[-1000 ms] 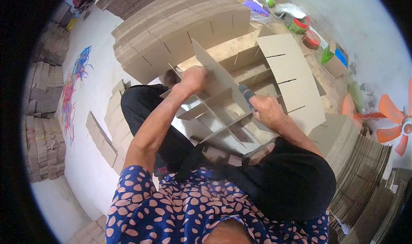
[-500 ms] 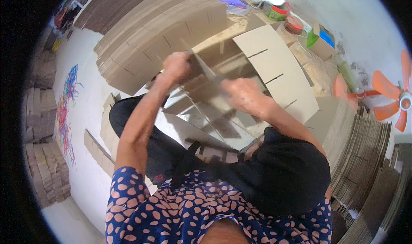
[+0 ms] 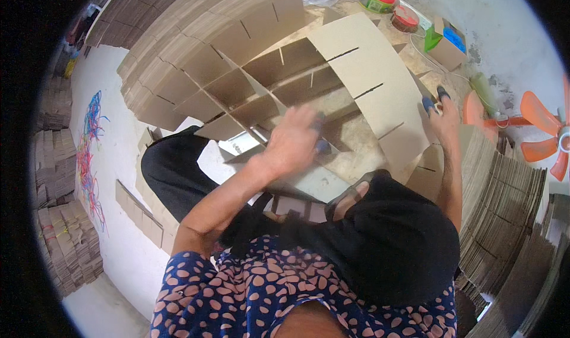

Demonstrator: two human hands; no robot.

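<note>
Over a grid of interlocked cardboard dividers (image 3: 284,62) is my left hand (image 3: 289,137), slightly blurred, with dark covers on its thumb and a finger. Its thumb stands apart from the fingers, and I see nothing held between them. Beside the grid lies a wide slotted cardboard sheet (image 3: 374,79), its slots facing the grid. My right hand (image 3: 444,119) is beyond that sheet's right edge, thumb and finger apart, both in dark covers. It is near cardboard pieces (image 3: 428,167) at the sheet's far side; whether it touches one is unclear.
Stacked slotted cardboard (image 3: 160,65) rises behind the grid at left. More cardboard stacks (image 3: 499,201) stand on the right, near an orange-bladed fan (image 3: 537,124). A red-rimmed tub (image 3: 380,0) and a small box (image 3: 445,50) sit at the back. Coloured strings (image 3: 92,154) lie on the left floor.
Both hands were together over the grid with a blurred cardboard strip between them. That strip has left their grasp; my left hand has moved right and nearer, my right hand far right.
</note>
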